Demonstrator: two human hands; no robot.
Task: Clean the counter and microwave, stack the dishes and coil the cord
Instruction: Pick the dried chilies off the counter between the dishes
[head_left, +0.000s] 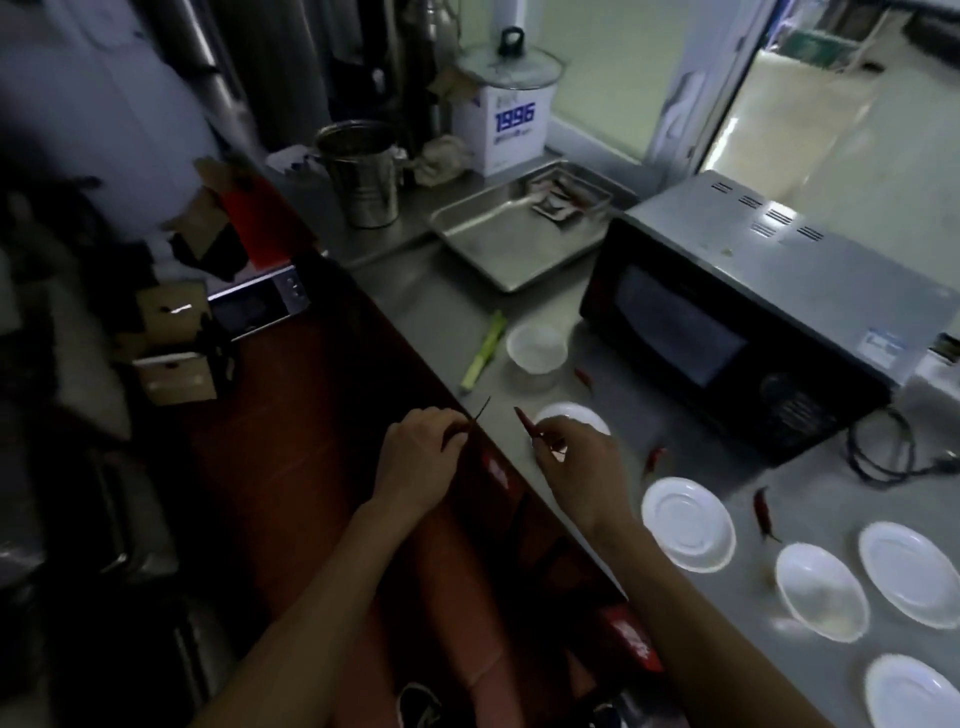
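My right hand (574, 457) pinches a red chili (525, 422) over the steel counter (447, 312), just in front of a small white saucer (576, 415). My left hand (423, 449) hovers at the counter's front edge, its curled fingers holding a thin dark stem (482, 408). More red chilies lie loose: one (583, 376) by the white bowl (536, 347), one (655, 457) near the microwave (753, 312), one (762, 512) among the white plates (687, 522). A green stalk (483, 351) lies left of the bowl. The black cord (883, 452) sprawls at the microwave's right.
A steel tray (498, 236) with packets sits behind the bowl, a metal pot (361, 174) and a white box (498, 124) with a glass lid farther back. Several more white dishes (821, 590) spread along the right. Left of the counter edge the floor is crowded with boxes.
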